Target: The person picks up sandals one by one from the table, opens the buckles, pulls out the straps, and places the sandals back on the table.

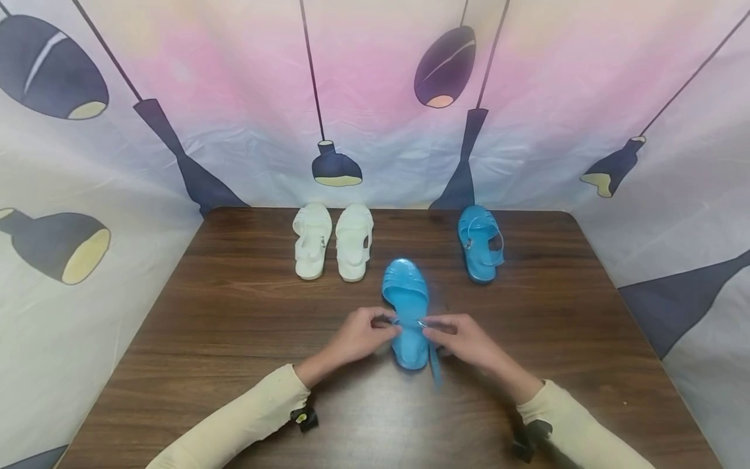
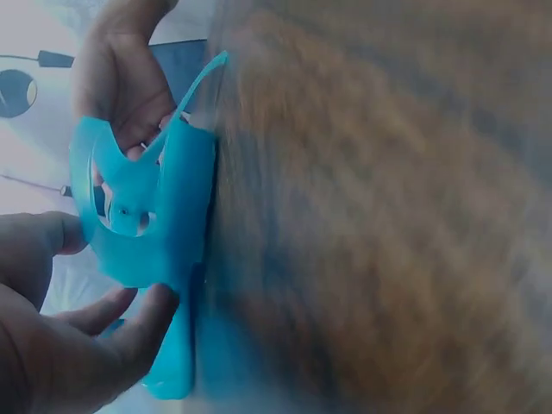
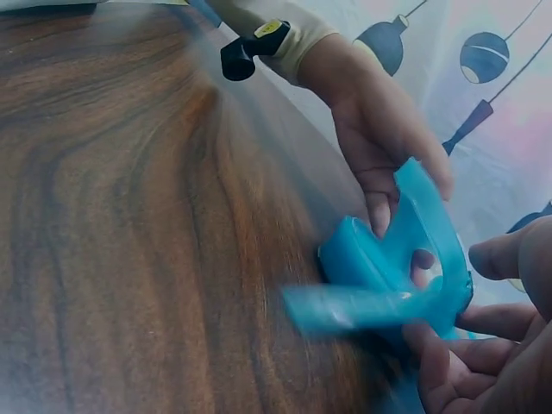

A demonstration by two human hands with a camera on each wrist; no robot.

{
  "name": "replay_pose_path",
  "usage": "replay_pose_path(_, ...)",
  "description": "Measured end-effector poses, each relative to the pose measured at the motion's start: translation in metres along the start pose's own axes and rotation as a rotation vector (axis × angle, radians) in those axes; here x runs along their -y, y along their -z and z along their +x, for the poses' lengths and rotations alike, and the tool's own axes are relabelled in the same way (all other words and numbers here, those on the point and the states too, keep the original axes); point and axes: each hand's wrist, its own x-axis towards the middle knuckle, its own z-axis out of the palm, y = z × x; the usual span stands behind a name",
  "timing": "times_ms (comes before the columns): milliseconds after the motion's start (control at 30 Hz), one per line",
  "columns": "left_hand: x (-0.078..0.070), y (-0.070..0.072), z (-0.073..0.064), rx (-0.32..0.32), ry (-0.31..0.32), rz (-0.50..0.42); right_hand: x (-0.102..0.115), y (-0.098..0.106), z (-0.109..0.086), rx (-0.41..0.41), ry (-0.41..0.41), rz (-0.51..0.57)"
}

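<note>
A blue sandal (image 1: 407, 299) lies on the table, toe pointing away. At its left side, my left hand (image 1: 362, 335) pinches the strap piece between thumb and fingers. My right hand (image 1: 467, 339) grips the strap on the opposite side, by a small metal buckle (image 1: 421, 324). The strap's loose end (image 1: 435, 368) hangs out past the heel on the right; in the right wrist view this strap end (image 3: 332, 310) is blurred. From the left wrist view, the sandal's heel strap (image 2: 86, 164) arches above the sole.
A second blue sandal (image 1: 482, 247) stands at the back right of the brown wooden table (image 1: 234, 339). Two white sandals, one on the left (image 1: 310, 251) and one beside it (image 1: 352, 254), are side by side at the back. A cloth printed with lamps (image 1: 387, 78) hangs behind.
</note>
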Motion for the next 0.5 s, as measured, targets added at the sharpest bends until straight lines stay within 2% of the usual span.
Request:
replay_pose_path(67,-0.002,0.001,0.002,-0.015,-0.042,0.076,-0.002,0.001,-0.001,0.012,0.000,0.021)
replay_pose_path(200,-0.009,0.003,0.010,-0.019,-0.183,0.226,-0.005,0.003,-0.002,-0.003,0.007,0.033)
replay_pose_path(333,-0.016,0.003,0.024,0.067,-0.293,0.309,-0.007,0.003,-0.002,-0.040,-0.022,0.032)
replay_pose_path(500,-0.018,0.002,0.041,0.206,-0.337,0.333,-0.009,0.001,-0.002,-0.059,-0.094,0.029)
